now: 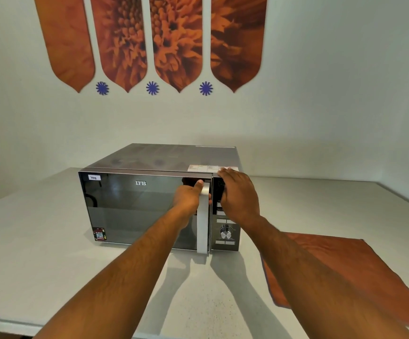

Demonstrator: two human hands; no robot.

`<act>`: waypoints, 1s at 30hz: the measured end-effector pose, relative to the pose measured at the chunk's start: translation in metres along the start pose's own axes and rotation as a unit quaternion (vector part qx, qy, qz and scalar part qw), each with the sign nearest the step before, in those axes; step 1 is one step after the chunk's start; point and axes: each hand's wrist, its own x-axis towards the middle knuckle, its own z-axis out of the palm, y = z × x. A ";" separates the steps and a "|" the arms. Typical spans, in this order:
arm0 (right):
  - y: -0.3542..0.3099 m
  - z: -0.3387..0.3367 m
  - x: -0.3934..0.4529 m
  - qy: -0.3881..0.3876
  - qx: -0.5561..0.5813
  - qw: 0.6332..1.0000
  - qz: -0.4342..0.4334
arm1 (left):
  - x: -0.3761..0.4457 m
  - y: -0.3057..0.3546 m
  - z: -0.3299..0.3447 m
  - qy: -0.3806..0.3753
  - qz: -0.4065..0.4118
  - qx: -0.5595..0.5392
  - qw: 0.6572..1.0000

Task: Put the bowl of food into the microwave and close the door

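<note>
A dark microwave [135,206] with a mirrored door stands on the white counter, its door flush with the body. My left hand [188,198] is wrapped around the upper part of the vertical silver door handle [203,231], thumb pointing up. My right hand [237,192] lies flat against the control panel at the microwave's top right corner, fingers spread over the upper edge. No bowl of food is in view, and the mirrored door hides the inside.
An orange-brown cloth [340,270] lies flat on the counter [39,253] to the right of the microwave. A silver knob [225,232] sits low on the control panel. The wall behind carries orange flower decals. The counter's front edge runs along the bottom left.
</note>
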 end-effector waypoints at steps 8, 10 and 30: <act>-0.005 0.000 0.000 -0.010 -0.034 0.999 0.006 | 0.004 0.004 0.005 0.004 -0.004 0.006 1.000; -0.005 -0.001 -0.001 -0.014 -0.035 0.999 0.006 | 0.005 0.001 0.006 0.009 0.000 0.015 1.000; -0.002 -0.033 -0.005 -0.138 -0.163 0.977 0.019 | -0.020 0.013 -0.023 0.130 0.314 0.513 0.788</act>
